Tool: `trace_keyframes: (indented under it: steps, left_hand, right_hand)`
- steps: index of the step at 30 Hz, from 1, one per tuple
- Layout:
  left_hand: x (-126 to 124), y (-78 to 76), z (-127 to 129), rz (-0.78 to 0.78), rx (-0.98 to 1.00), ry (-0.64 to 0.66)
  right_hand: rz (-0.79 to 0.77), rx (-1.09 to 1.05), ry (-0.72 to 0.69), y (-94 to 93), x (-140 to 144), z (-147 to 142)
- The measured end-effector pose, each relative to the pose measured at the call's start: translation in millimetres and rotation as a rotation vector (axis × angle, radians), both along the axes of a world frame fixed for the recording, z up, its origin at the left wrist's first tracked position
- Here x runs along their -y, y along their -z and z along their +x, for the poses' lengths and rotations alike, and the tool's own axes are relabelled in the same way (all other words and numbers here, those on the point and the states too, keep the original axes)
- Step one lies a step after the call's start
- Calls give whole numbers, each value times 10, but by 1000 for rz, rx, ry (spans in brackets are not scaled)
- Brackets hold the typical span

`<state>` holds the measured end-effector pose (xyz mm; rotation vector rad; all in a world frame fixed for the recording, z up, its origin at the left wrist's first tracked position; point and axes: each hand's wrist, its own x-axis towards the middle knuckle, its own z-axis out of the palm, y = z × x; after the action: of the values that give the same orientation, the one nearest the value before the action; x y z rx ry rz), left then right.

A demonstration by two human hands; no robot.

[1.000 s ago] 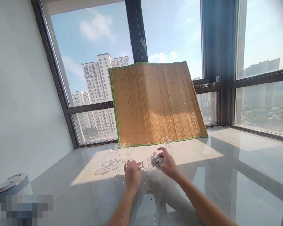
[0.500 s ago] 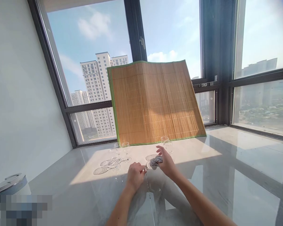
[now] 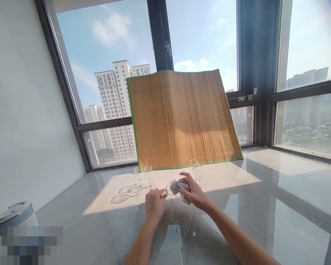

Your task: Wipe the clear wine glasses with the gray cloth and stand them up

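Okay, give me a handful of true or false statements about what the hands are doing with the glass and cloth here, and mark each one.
1. The right hand presses a grey cloth into a wine glass. True.
2. The left hand rests flat on the floor, away from the glass. False: its fingers pinch the glass by the stem end.
3. A bamboo mat leans against the window. True.
4. The other glasses stand on the bamboo mat. False: they stand on the glossy surface in front of it.
5. The cloth is bright red. False: it is grey.
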<state>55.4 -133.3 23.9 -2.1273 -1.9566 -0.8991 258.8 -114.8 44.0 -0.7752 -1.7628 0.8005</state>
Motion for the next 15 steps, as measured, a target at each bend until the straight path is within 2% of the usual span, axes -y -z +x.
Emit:
trace_keyframes:
  steps: [6, 8, 15]
  left_hand:
    - [19, -29, -2, -34, 10, 1]
    - [22, -32, 3, -24, 10, 6]
    - [12, -15, 78, -21, 36, 149]
  right_hand:
    - [-81, -50, -104, -54, 48, -5]
    - [-113, -101, -98, -45, 17, -27]
    - [-94, -198, 140, 31, -150, -16]
